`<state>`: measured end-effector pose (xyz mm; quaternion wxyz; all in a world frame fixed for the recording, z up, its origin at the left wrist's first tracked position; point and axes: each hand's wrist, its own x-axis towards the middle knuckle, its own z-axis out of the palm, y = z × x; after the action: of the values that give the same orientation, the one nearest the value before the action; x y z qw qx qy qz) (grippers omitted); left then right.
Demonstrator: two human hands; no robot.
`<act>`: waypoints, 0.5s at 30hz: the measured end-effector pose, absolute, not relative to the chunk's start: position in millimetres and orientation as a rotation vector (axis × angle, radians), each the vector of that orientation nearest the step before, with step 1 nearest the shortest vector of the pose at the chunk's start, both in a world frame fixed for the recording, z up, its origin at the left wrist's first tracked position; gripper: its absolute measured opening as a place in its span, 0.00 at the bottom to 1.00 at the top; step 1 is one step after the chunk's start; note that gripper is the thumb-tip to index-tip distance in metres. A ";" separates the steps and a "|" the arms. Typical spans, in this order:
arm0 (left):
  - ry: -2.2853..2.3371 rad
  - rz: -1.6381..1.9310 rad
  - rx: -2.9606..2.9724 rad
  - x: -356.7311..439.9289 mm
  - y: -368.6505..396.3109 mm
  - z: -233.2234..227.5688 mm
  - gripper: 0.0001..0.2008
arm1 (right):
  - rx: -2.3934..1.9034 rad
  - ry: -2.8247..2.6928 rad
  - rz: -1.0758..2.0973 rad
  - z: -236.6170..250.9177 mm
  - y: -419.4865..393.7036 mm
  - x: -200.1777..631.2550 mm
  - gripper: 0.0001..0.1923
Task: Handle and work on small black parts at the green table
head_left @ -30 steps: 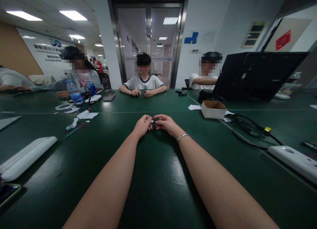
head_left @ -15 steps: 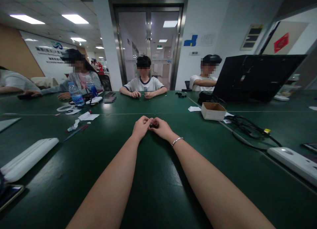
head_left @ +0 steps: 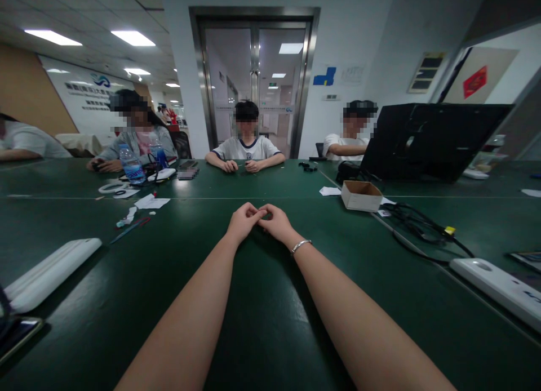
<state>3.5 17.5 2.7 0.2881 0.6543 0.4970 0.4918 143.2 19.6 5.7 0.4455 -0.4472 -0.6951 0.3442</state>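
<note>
The left hand (head_left: 243,222) and right hand (head_left: 276,222) are curled, fingertips touching, pinching 1 tiny thing between them, too small to tell. Best to press gently, wrists resting on the green table (head_left: 262,323).

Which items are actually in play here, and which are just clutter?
In play:
left hand
right hand
fingertips meet in a pinched grip; anything between them is hidden

Lying about:
cardboard box
black cables
laptop
water bottle
paper scraps
white power strip
</note>
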 end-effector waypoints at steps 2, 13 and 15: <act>1.311 1.283 1.729 5.8 16.0 1.4 0.19 | -1.079 -1.590 1.122 6.4 16.3 141.0 0.08; 1.381 0.711 2.066 -22.8 -72.5 66.9 0.25 | -1.188 -1.389 1.495 35.0 -73.4 242.8 0.20; 1.518 0.526 2.152 -65.2 -120.5 84.6 0.25 | -1.265 -1.418 1.418 40.1 -114.0 291.2 0.21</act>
<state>-65.2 -120.5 84.6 0.2261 0.7805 0.5507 0.1909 291.2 -114.0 40.1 0.3760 -0.4945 -0.5541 0.5541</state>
